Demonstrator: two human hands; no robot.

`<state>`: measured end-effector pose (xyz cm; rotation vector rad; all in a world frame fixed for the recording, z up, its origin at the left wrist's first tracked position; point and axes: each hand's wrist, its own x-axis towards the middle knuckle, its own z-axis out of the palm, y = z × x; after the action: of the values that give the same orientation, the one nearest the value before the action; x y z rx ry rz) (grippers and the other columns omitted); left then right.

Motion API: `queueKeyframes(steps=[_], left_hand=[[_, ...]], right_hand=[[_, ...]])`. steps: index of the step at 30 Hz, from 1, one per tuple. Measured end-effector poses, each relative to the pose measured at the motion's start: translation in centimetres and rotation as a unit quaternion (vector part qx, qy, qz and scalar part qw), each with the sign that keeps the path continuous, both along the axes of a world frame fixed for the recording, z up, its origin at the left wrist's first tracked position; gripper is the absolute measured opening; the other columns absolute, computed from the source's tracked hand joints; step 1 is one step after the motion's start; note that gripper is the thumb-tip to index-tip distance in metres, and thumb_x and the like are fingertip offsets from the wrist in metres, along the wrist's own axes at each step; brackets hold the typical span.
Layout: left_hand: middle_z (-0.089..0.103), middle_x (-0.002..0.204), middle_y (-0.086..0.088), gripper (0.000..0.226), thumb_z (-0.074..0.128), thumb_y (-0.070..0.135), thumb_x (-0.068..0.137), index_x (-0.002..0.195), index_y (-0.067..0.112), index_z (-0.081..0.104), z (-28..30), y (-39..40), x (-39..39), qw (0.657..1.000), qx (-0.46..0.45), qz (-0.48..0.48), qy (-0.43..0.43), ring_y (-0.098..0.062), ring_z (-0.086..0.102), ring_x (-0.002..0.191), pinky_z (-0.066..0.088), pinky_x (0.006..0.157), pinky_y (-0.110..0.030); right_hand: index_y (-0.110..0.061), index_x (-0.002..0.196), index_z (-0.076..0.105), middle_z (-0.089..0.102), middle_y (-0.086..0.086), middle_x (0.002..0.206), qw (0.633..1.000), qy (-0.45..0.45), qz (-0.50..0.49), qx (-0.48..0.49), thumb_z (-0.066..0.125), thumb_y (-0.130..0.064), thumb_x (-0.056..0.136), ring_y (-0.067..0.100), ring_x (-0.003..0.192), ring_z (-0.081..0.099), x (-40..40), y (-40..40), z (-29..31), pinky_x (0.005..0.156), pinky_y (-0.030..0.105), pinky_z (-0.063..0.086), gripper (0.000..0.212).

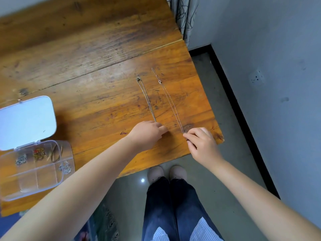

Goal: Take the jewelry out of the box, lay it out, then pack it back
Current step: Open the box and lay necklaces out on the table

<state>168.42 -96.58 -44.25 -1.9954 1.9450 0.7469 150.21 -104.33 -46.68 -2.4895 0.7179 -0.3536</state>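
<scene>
Two thin chain necklaces lie stretched out side by side on the wooden table (97,70). The silver necklace (146,98) is on the left and its near end disappears under my left hand (147,133), whose fingers are curled on it. The rose-gold necklace (171,101) is on the right; my right hand (201,143) pinches its near end by the pendant, close to the table's right corner. A clear plastic jewelry box (37,168) with compartments stands open at the left, its white lid (26,120) folded back. Several small pieces remain in its compartments.
The table's right edge and near edge run close to both hands. Beyond them are grey floor, my shoes (166,173) and jeans. A curtain (185,16) hangs at the far right corner, and a wall with a socket (257,78) stands to the right.
</scene>
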Motion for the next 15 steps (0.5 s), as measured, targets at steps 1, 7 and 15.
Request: queueKeyframes(steps=[1, 7, 15], left_hand=[[0.059, 0.118, -0.010, 0.033, 0.042, 0.019, 0.095, 0.128, 0.015, 0.043, -0.1, 0.3, -0.1, 0.998, -0.013, 0.057, 0.024, -0.030, 0.055, 0.105, 0.049, 0.076, -0.036], [0.062, 0.101, -0.016, 0.024, 0.060, 0.018, 0.085, 0.105, 0.004, 0.061, -0.7, 3.6, -2.6, 0.927, -0.146, 0.335, 0.086, -0.032, 0.057, 0.093, 0.046, 0.069, -0.035], [0.068, 0.087, -0.020, 0.014, 0.064, 0.009, 0.083, 0.092, -0.001, 0.069, -1.3, 4.3, -5.8, 0.841, -0.223, 0.482, 0.103, -0.034, 0.062, 0.080, 0.047, 0.064, -0.034]], right_hand=[[0.003, 0.082, 0.068, 0.068, 0.018, 0.071, 1.000, 0.000, -0.001, 0.003, 0.069, 0.017, 0.059, 0.036, 0.067, 0.063, -0.1, 0.1, 0.0, 0.065, 0.041, 0.053, 0.027], [0.001, 0.082, 0.068, 0.068, 0.017, 0.069, 0.999, -0.004, -0.034, 0.004, 0.068, 0.000, 0.061, 0.036, 0.066, 0.063, 0.3, 0.3, -0.1, 0.063, 0.042, 0.053, 0.022], [0.002, 0.077, 0.068, 0.066, 0.019, 0.067, 0.998, -0.019, -0.062, 0.009, 0.071, 0.009, 0.061, 0.037, 0.065, 0.061, 0.6, 0.7, -0.5, 0.065, 0.043, 0.051, 0.018]])
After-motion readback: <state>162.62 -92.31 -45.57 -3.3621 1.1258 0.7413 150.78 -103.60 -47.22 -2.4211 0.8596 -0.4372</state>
